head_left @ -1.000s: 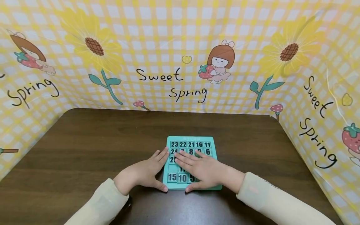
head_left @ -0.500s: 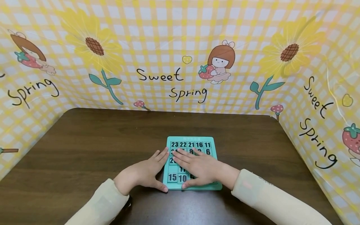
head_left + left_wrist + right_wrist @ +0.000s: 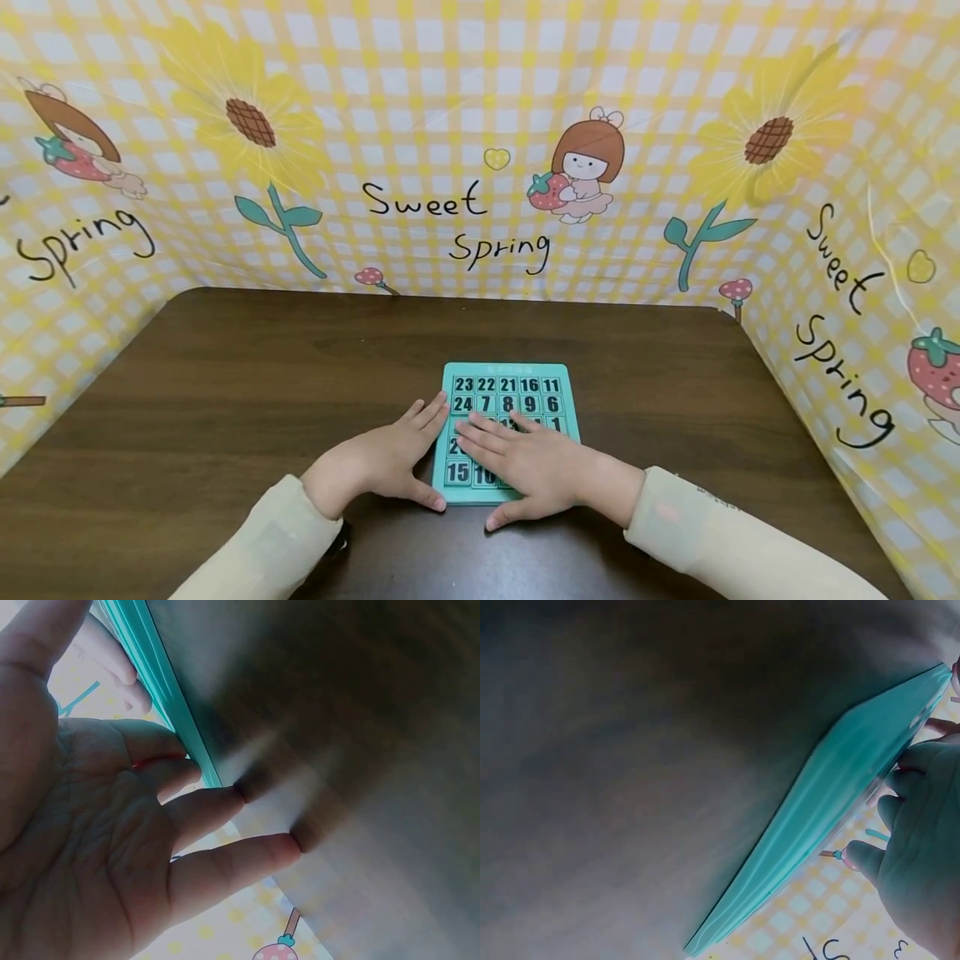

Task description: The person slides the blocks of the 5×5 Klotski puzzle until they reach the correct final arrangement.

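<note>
Puzzle [image 3: 507, 385] is laid flat on the table [image 3: 315, 350], touched on its left by the left hand [image 3: 396, 458], its tiles [image 3: 458, 473] partly covered by the right hand [image 3: 531, 463]; fingers [image 3: 483, 444] are straightened, hands apart.

A teal board [image 3: 817, 795], its smooth rim turned outward, borders a blurred dark tabletop [image 3: 615, 810]. Across the board from that tabletop is the right hand [image 3: 922, 825], palm partly visible; contact between its fingertips and the board is hidden. Beyond the board shows yellow-and-white checked cloth [image 3: 799, 896] with black lettering [image 3: 808, 948].
</note>
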`<state>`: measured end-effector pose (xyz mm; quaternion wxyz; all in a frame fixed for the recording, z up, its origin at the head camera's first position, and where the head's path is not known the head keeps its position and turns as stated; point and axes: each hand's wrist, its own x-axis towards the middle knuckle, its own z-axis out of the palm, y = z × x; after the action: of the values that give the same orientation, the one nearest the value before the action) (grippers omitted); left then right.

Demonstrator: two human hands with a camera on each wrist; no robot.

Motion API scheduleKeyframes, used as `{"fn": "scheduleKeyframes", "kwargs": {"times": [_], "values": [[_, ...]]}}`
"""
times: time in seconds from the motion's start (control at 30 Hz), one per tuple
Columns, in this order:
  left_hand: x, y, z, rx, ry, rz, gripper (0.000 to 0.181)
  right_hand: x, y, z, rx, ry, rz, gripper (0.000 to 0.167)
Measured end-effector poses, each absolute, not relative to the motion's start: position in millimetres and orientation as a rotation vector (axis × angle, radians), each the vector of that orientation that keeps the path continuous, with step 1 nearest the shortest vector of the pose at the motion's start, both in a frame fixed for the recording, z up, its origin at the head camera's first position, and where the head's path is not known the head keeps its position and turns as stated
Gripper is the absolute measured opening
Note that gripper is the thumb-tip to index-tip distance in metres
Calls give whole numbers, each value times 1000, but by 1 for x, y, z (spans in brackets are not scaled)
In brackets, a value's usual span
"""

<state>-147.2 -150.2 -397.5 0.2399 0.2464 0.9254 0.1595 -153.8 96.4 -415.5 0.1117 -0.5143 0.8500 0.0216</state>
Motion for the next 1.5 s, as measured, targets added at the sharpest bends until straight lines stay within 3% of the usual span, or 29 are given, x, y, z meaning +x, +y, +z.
{"fn": "scheduleKeyframes", "kwargs": {"times": [0.27, 0.9, 1.5], "values": [[-146, -150, -398, 683, 2533, 443, 121, -152, 97, -415, -1527, 2548, 122, 95], [-147, -151, -398, 665, 2527, 429, 121, -190, 81, -415, -1287, 2621, 102, 92], [-146, -151, -398, 672, 2527, 443, 121, -170, 87, -414, -1401, 2555, 116, 92]]}}
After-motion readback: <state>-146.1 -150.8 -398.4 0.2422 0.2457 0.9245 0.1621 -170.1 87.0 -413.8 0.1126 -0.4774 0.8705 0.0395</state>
